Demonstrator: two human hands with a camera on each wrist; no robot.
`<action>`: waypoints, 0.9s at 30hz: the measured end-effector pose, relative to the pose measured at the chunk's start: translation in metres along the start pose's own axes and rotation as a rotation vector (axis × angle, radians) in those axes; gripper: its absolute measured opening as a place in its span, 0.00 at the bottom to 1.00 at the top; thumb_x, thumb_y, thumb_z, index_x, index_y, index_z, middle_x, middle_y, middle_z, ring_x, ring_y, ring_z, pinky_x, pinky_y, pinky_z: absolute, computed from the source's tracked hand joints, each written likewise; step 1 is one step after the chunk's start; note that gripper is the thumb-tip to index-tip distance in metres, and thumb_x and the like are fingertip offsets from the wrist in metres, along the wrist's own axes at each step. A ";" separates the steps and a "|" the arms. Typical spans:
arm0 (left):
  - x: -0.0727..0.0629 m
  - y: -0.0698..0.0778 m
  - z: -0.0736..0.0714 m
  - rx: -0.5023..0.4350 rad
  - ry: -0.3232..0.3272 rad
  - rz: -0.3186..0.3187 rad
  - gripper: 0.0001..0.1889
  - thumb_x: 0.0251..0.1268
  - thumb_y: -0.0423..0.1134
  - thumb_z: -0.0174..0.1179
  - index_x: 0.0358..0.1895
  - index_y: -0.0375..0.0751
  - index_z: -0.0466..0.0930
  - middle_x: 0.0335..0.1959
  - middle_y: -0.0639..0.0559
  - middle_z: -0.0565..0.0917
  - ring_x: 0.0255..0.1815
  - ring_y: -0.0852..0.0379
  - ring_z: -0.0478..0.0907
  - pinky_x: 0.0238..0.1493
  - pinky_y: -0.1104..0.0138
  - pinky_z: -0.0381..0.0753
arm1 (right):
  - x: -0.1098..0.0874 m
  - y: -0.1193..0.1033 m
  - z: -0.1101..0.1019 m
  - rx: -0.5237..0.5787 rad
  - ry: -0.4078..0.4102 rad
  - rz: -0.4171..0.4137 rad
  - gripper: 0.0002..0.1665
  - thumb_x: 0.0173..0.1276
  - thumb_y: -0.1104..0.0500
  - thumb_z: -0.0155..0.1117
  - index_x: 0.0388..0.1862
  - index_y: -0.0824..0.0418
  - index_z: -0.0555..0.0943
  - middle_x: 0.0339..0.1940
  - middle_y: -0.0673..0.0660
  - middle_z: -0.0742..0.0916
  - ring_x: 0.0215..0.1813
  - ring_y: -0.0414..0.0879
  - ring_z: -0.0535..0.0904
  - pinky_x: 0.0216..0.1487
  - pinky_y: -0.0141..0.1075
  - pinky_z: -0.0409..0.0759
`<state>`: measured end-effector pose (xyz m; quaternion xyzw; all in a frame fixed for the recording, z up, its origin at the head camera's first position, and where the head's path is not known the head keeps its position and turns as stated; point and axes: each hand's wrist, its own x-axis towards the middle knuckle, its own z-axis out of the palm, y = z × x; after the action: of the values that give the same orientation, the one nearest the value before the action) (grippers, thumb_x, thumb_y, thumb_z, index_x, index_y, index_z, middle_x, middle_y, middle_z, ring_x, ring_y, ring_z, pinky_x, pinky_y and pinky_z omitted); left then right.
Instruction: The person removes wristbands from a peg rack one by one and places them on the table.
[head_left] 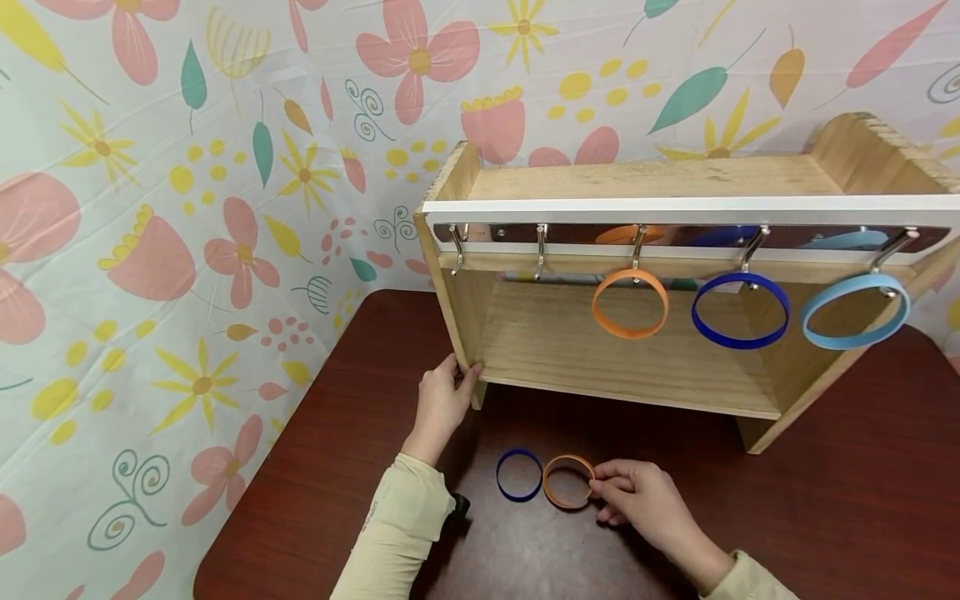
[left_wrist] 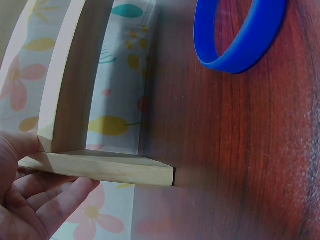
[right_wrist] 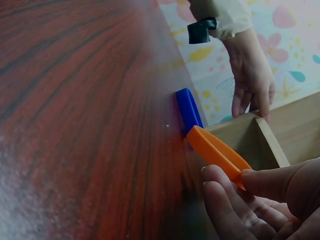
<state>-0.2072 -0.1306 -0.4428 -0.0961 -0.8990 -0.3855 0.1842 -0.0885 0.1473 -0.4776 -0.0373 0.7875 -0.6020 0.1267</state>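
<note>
My right hand (head_left: 645, 504) pinches the right edge of an orange silicone wristband (head_left: 546, 483) between thumb and fingers. Beside that band, close against its left side, a dark blue wristband (head_left: 498, 483) lies on the table. In the right wrist view the orange band (right_wrist: 215, 150) is tilted up, its far end by the blue one (right_wrist: 189, 110). My left hand (head_left: 441, 404) grips the lower left side panel of a wooden shelf (head_left: 463, 317). Seen from the left wrist, its thumb lies by the shelf board and its fingers (left_wrist: 75, 197) press the panel's outer face.
A hook rail (head_left: 517, 233) runs along the shelf's front. From its right-hand hooks hang an orange band (head_left: 630, 333), a dark blue band (head_left: 738, 342) and a light blue band (head_left: 855, 342); two left hooks are bare. Dark table (head_left: 330, 467); flowered cloth (head_left: 247, 167) behind and left.
</note>
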 end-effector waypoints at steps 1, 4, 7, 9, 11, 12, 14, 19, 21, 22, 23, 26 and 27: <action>0.000 0.000 0.000 0.002 0.000 -0.001 0.10 0.69 0.43 0.61 0.41 0.38 0.82 0.31 0.47 0.87 0.27 0.56 0.83 0.24 0.67 0.79 | 0.000 0.000 0.000 -0.002 -0.005 0.001 0.13 0.68 0.65 0.64 0.46 0.75 0.80 0.30 0.61 0.88 0.25 0.50 0.84 0.26 0.37 0.82; 0.000 0.001 -0.001 0.006 0.001 -0.002 0.10 0.69 0.43 0.61 0.41 0.38 0.82 0.31 0.47 0.87 0.27 0.56 0.83 0.24 0.67 0.79 | 0.000 0.001 0.002 -0.017 -0.009 0.008 0.13 0.67 0.65 0.64 0.45 0.75 0.80 0.28 0.61 0.88 0.24 0.50 0.84 0.25 0.37 0.82; 0.000 0.001 -0.001 0.005 0.002 -0.003 0.10 0.69 0.43 0.61 0.42 0.39 0.82 0.31 0.47 0.87 0.26 0.57 0.83 0.23 0.67 0.78 | 0.000 0.002 0.003 -0.046 -0.003 0.016 0.13 0.66 0.65 0.65 0.45 0.74 0.81 0.26 0.59 0.87 0.23 0.50 0.83 0.24 0.37 0.82; 0.000 0.001 -0.001 0.002 0.000 -0.001 0.10 0.69 0.42 0.61 0.41 0.38 0.82 0.30 0.47 0.87 0.26 0.57 0.83 0.23 0.67 0.78 | 0.000 0.003 0.003 -0.061 0.001 0.021 0.14 0.66 0.65 0.66 0.46 0.74 0.81 0.26 0.59 0.87 0.23 0.50 0.83 0.24 0.37 0.82; 0.000 0.001 0.000 0.003 -0.003 -0.002 0.10 0.70 0.43 0.61 0.42 0.38 0.82 0.30 0.47 0.87 0.25 0.57 0.82 0.23 0.68 0.78 | 0.000 0.004 0.003 -0.076 0.005 0.024 0.15 0.65 0.65 0.66 0.46 0.74 0.80 0.26 0.58 0.87 0.23 0.50 0.83 0.24 0.37 0.81; 0.000 0.001 0.000 0.003 -0.007 -0.003 0.10 0.70 0.43 0.61 0.42 0.38 0.82 0.31 0.47 0.87 0.25 0.57 0.82 0.23 0.68 0.78 | -0.001 0.004 0.003 -0.082 0.008 0.024 0.15 0.65 0.65 0.67 0.47 0.75 0.80 0.26 0.58 0.87 0.22 0.50 0.83 0.24 0.37 0.81; 0.000 0.001 0.000 0.005 -0.014 -0.004 0.10 0.70 0.43 0.60 0.42 0.38 0.82 0.31 0.47 0.87 0.26 0.56 0.83 0.23 0.68 0.78 | -0.001 0.005 0.003 -0.086 0.010 0.026 0.16 0.65 0.65 0.67 0.47 0.75 0.80 0.26 0.58 0.87 0.22 0.49 0.83 0.24 0.36 0.81; 0.000 0.002 0.000 0.007 -0.020 -0.008 0.10 0.70 0.43 0.61 0.41 0.39 0.82 0.31 0.47 0.87 0.25 0.57 0.82 0.23 0.69 0.77 | -0.002 0.006 0.003 -0.085 0.008 0.024 0.16 0.65 0.65 0.67 0.47 0.75 0.80 0.26 0.58 0.88 0.22 0.49 0.83 0.24 0.36 0.81; 0.000 0.002 0.000 0.007 -0.014 -0.005 0.10 0.70 0.43 0.61 0.41 0.39 0.82 0.29 0.47 0.87 0.24 0.58 0.81 0.22 0.69 0.77 | -0.002 0.006 0.003 -0.082 0.007 0.024 0.16 0.65 0.65 0.67 0.48 0.75 0.80 0.26 0.58 0.88 0.22 0.49 0.83 0.24 0.36 0.81; 0.000 0.001 0.000 0.007 -0.011 -0.003 0.10 0.70 0.43 0.61 0.41 0.39 0.82 0.29 0.48 0.87 0.23 0.58 0.81 0.22 0.69 0.76 | -0.002 0.006 0.003 -0.082 0.008 0.025 0.16 0.65 0.65 0.67 0.47 0.75 0.80 0.26 0.57 0.88 0.22 0.49 0.83 0.24 0.36 0.81; 0.000 0.001 -0.001 0.007 -0.009 -0.001 0.10 0.70 0.43 0.61 0.40 0.39 0.82 0.28 0.48 0.87 0.23 0.58 0.80 0.21 0.69 0.76 | -0.002 0.006 0.003 -0.083 0.008 0.026 0.17 0.65 0.65 0.67 0.48 0.75 0.80 0.26 0.57 0.88 0.22 0.49 0.83 0.24 0.36 0.81; 0.000 0.001 -0.001 0.004 -0.009 0.000 0.10 0.69 0.42 0.61 0.40 0.39 0.82 0.27 0.48 0.86 0.22 0.59 0.80 0.20 0.70 0.75 | -0.002 0.006 0.003 -0.089 0.007 0.029 0.17 0.65 0.65 0.67 0.48 0.76 0.80 0.26 0.57 0.88 0.23 0.49 0.83 0.24 0.36 0.81; 0.000 0.001 -0.001 0.004 -0.009 0.000 0.10 0.69 0.42 0.61 0.40 0.39 0.82 0.27 0.48 0.86 0.22 0.59 0.79 0.20 0.70 0.75 | -0.002 0.006 0.003 -0.092 0.006 0.029 0.17 0.65 0.65 0.67 0.48 0.76 0.80 0.26 0.57 0.88 0.23 0.49 0.83 0.24 0.36 0.81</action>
<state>-0.2069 -0.1307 -0.4413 -0.0973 -0.9005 -0.3834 0.1803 -0.0854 0.1464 -0.4839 -0.0297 0.8152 -0.5634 0.1311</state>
